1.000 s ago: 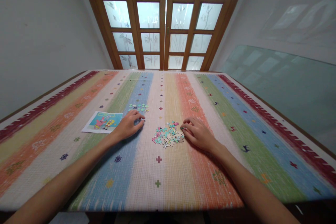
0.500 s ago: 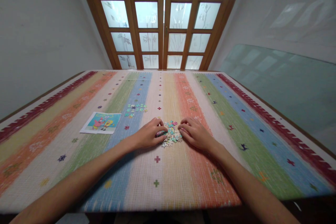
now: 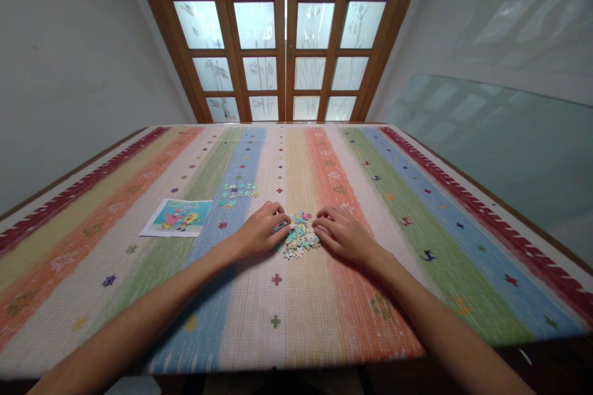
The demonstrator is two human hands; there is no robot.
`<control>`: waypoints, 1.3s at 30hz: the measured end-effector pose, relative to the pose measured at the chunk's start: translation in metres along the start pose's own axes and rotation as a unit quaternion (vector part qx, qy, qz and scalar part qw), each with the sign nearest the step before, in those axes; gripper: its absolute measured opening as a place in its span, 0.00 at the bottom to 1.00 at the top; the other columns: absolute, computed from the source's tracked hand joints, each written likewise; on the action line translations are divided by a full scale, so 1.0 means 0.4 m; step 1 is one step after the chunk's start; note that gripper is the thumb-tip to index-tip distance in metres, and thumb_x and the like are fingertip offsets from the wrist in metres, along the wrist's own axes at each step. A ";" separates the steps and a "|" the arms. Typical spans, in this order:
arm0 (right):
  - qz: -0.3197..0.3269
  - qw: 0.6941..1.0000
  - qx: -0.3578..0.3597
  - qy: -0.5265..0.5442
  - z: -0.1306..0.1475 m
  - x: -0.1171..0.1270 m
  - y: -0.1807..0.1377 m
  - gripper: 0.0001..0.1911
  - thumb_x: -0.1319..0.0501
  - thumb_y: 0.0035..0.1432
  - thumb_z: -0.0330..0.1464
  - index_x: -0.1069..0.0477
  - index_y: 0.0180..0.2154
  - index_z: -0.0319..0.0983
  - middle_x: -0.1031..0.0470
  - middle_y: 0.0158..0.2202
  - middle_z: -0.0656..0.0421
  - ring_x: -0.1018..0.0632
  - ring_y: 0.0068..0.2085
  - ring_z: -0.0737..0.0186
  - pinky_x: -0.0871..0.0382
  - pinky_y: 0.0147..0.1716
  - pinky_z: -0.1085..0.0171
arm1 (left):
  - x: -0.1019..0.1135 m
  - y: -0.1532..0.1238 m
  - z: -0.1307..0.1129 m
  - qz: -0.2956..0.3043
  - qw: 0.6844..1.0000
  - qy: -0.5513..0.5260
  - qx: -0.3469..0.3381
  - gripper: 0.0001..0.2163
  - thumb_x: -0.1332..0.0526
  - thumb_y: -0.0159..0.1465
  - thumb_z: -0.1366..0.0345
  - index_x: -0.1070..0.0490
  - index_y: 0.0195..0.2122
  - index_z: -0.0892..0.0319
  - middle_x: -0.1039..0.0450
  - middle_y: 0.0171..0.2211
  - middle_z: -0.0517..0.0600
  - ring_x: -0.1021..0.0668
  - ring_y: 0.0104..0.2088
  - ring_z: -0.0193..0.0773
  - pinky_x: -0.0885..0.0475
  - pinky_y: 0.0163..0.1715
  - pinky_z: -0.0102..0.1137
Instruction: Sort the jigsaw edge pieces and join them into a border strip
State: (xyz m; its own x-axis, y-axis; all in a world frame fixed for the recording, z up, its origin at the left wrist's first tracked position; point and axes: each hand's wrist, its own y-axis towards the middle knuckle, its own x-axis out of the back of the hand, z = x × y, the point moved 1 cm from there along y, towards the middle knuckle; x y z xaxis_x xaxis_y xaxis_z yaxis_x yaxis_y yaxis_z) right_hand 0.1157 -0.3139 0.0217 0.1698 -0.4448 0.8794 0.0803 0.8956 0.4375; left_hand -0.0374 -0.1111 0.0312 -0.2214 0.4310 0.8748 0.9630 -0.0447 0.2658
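Note:
A heap of loose jigsaw puzzle pieces (image 3: pixel 301 236), teal, beige and pink, lies on the striped tablecloth between my hands. My left hand (image 3: pixel 265 227) rests at the heap's left edge, thumb and fingers apart and touching the pieces there. At the right edge is my right hand (image 3: pixel 341 233), its fingers loosely bent and spread, the tips against the outer pieces. Neither hand visibly lifts a piece. Farther off to the left, a smaller group of teal puzzle pieces (image 3: pixel 238 192) lies spread out.
A printed cartoon picture (image 3: pixel 178 218) lies flat on the left part of the striped tablecloth (image 3: pixel 303 321). Beyond the table's far edge stand wooden doors (image 3: pixel 285 74) with frosted panes. A pale greenish panel (image 3: pixel 491 142) stands along the right wall.
My left hand has shifted slightly left and away from me, its fingers less over the heap. More pieces show beside it. My right hand has barely moved.

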 end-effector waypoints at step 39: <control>0.026 0.999 0.019 0.035 0.003 0.006 -0.002 0.14 0.48 0.71 0.30 0.23 0.45 0.39 0.26 0.47 0.49 0.28 0.48 0.51 0.30 0.50 0.50 | -0.023 0.033 -0.019 0.021 0.999 -0.033 -0.030 0.08 0.41 0.69 0.65 0.22 0.43 0.55 0.29 0.44 0.54 0.27 0.48 0.46 0.30 0.52 0.43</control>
State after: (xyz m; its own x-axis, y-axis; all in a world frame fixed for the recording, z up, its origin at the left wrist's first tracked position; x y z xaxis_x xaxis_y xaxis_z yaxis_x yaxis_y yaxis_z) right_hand 0.1149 -0.3158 0.0236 0.2403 -0.3960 0.8862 0.0332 0.9158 0.4002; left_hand -0.0237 -0.1226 0.0299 -0.1691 0.4859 0.8575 0.9598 -0.1167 0.2554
